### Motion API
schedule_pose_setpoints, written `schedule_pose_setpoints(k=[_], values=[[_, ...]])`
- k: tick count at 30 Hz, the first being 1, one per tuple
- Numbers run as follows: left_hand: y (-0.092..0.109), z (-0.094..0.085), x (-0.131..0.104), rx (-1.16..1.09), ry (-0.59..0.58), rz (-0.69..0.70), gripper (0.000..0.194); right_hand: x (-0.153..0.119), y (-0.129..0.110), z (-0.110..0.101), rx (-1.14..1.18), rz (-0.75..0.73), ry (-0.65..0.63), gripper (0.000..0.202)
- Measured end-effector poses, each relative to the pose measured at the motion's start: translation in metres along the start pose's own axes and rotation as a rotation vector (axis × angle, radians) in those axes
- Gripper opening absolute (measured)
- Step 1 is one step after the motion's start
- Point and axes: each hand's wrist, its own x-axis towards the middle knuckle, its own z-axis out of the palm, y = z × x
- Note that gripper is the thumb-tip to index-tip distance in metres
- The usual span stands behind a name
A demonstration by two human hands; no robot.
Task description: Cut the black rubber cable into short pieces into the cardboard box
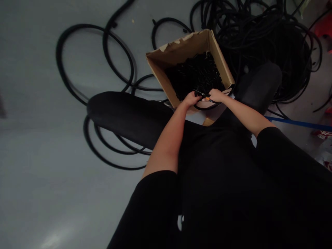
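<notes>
An open cardboard box (224, 65) stands between my knees, with many short black pieces (197, 71) inside. At its near edge my left hand (192, 99) is closed around a black hose (207, 108), which loops between the two hands. My right hand (216, 95) is closed just to the right, at a dark tool with a bit of orange (207, 98) on it. The tool's thin dark tip points left over the box. Its exact shape is too small and dim to tell.
Loose black hose (61, 65) lies in wide loops on the grey floor (31, 155) at the left and passes under my left leg. A large tangled coil of hose (293, 62) lies at the upper right. Red items (324, 27) and a blue strip (301, 122) are at the right.
</notes>
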Motion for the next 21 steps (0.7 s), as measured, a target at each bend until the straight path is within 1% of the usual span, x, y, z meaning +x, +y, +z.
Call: schedule_pose_setpoints(k=[3,7,10,13,18,21], values=[[0.003,0.001,-0.003,0.057,0.043,-0.079,0.028,0.003,0.003,0.003,-0.003,-0.011,0.014,0.049],[0.007,0.002,-0.007,0.02,0.029,-0.084,0.029,0.004,0.006,0.004,0.018,-0.002,0.028,0.052],[0.009,0.002,-0.008,0.0,0.013,-0.102,0.03,0.003,0.006,0.003,-0.021,-0.009,0.019,0.052],[0.008,0.003,-0.007,-0.006,0.017,-0.092,0.031,0.002,0.006,0.004,-0.039,-0.017,0.007,0.053],[0.004,0.001,-0.002,0.004,0.068,-0.108,0.032,0.005,0.006,0.01,0.061,0.02,-0.004,0.05],[0.005,0.0,-0.001,-0.016,0.083,-0.103,0.034,0.006,0.007,0.013,0.131,0.052,0.01,0.04]])
